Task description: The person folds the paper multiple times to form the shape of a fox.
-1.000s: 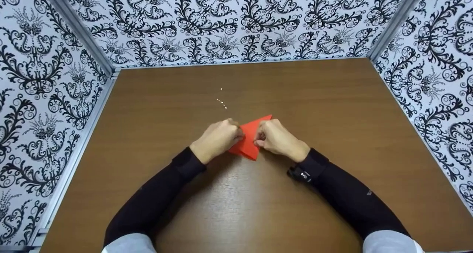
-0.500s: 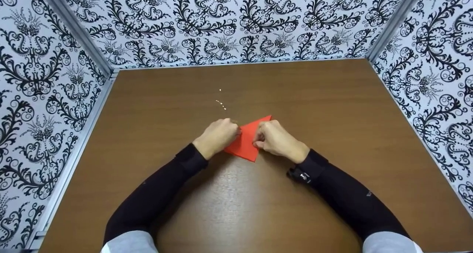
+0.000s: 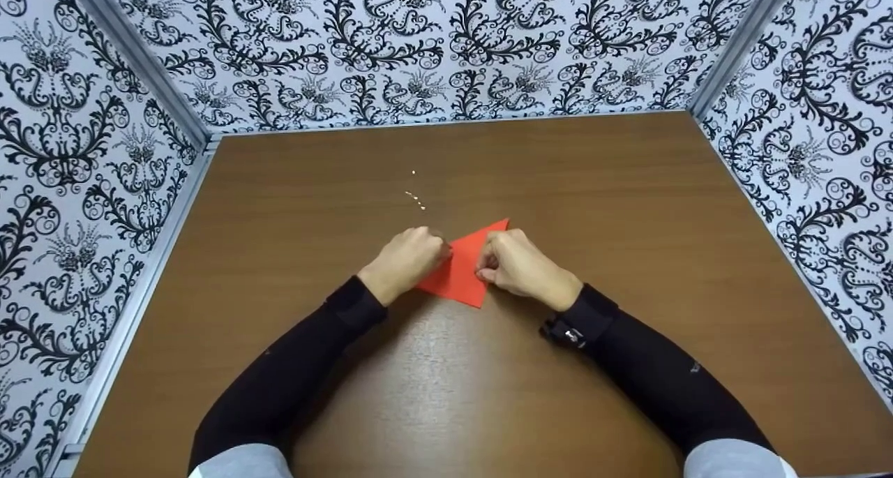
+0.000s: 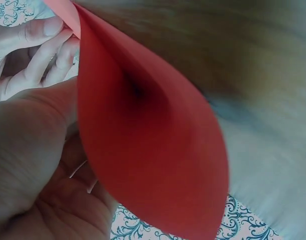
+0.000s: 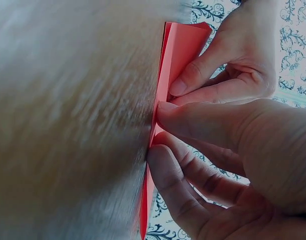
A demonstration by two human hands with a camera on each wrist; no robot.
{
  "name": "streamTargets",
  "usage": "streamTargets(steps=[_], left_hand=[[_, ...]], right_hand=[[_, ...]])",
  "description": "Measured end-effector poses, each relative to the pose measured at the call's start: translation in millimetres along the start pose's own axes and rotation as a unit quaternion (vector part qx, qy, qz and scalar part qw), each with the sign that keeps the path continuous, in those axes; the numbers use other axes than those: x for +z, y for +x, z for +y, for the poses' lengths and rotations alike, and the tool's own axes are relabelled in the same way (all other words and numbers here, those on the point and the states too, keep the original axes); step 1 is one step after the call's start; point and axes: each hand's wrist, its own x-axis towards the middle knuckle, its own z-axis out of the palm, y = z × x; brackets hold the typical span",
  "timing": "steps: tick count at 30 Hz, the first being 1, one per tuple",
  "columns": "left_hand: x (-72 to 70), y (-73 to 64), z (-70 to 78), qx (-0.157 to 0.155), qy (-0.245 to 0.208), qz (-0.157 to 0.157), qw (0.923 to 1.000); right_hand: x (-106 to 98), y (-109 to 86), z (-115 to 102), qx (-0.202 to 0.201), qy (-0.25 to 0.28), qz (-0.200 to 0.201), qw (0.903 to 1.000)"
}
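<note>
Between the two hands lies a folded sheet of red paper [image 3: 460,282] on the brown table. My left hand [image 3: 410,262] pinches its left part with curled fingers, and the thumb [image 5: 187,82] of that hand lies against the paper in the right wrist view. My right hand [image 3: 524,265] pinches the right part close to the edge. Seen from the left wrist, the red paper [image 4: 153,165] bows out into an open, pocket-like fold beside the left hand [image 4: 32,155]. In the right wrist view the layers stand nearly edge-on, next to the right hand [image 5: 228,155].
Several small bright specks [image 3: 416,199] show on the table [image 3: 593,185] beyond the hands. Patterned black-and-white walls [image 3: 432,52] with grey metal posts [image 3: 139,59] enclose the table on the left, back and right. Black sleeves [image 3: 293,373] cover both forearms.
My left hand has shifted slightly left, and more of the paper shows at the lower left. The gap seen along its lower edge has narrowed. The right hand has hardly moved.
</note>
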Motion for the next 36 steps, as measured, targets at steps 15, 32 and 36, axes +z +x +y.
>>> streamTargets(steps=[15,32,36], left_hand=[[-1.6,-12.4,-9.1,0.023,-0.010,-0.002,0.9997],[-5.3,-35.0,-11.2,0.038,0.039,0.021,0.9983],[-6.4,-39.5,-12.9,0.040,0.038,0.025,0.9982]], right_hand=[[0,0.4,-1,0.007,0.007,-0.010,0.9999],[0,-2.2,-2,0.001,-0.016,-0.001,0.9999],[0,-1.8,-2,0.002,-0.022,-0.004,0.9998]])
